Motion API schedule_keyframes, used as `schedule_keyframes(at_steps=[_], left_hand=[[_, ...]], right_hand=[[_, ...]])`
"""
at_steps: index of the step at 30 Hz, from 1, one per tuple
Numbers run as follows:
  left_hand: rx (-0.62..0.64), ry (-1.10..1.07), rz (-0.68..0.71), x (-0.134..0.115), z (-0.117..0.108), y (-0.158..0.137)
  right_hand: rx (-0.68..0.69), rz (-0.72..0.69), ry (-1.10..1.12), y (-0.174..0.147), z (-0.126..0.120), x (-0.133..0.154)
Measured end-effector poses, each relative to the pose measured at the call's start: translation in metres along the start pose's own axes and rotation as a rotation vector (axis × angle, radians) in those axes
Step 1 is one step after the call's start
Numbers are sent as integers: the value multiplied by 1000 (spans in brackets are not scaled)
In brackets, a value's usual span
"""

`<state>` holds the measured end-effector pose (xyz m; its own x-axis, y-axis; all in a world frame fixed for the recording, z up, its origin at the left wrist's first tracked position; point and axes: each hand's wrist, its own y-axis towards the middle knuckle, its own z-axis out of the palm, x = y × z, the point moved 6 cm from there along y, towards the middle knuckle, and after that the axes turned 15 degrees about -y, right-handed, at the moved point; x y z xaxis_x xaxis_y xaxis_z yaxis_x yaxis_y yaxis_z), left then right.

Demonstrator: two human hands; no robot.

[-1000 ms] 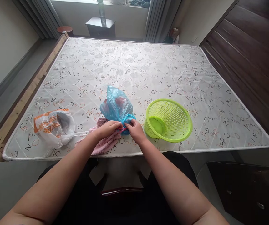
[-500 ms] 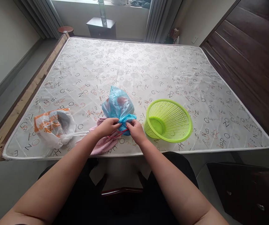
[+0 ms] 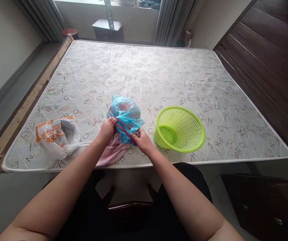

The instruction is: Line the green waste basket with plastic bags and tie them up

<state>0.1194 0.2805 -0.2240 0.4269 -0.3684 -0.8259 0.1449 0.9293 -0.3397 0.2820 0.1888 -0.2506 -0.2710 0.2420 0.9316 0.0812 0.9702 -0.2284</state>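
Note:
A blue plastic bag (image 3: 130,115) with something reddish showing through lies near the mattress's front edge. Its red drawstring (image 3: 122,128) runs slantwise across the bag's mouth. My left hand (image 3: 106,131) pinches the string at the upper left end. On the other side, my right hand (image 3: 143,141) is closed on the gathered edge of the bag, close to the string's lower end. Beneath the bag and my left wrist is a crumpled pink towel (image 3: 112,152), partly covered by them.
Right of the bag, a lime green plastic basket (image 3: 189,129) tilts on the patterned mattress (image 3: 144,70). A knotted white and orange plastic bag (image 3: 58,137) lies to the left. A dark wooden headboard (image 3: 262,57) borders the right side.
My left hand has moved up and left, drawing the red string out across the bag. The hands are farther apart, and the bag has sunk and shifted slightly left.

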Motion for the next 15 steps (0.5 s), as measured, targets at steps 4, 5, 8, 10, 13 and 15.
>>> schedule_keyframes(at_steps=[4,5,8,10,13,15], left_hand=[[128,-55,-127,11,16,-11],[148,-82,-168,12,19,-14],[171,-110,-206,9,20,-17],[167,-71,-192,3,17,-15],[116,-4,-168,-4,7,-6],[67,20,-143,-8,-1,-1]], right_hand=[[65,0,-167,-5,6,0],[53,-7,-181,-5,5,0],[-28,46,-177,-1,-3,-6],[-74,130,-125,3,-8,-13],[-99,204,19,6,-10,-19],[-124,214,97,6,-10,-20]])
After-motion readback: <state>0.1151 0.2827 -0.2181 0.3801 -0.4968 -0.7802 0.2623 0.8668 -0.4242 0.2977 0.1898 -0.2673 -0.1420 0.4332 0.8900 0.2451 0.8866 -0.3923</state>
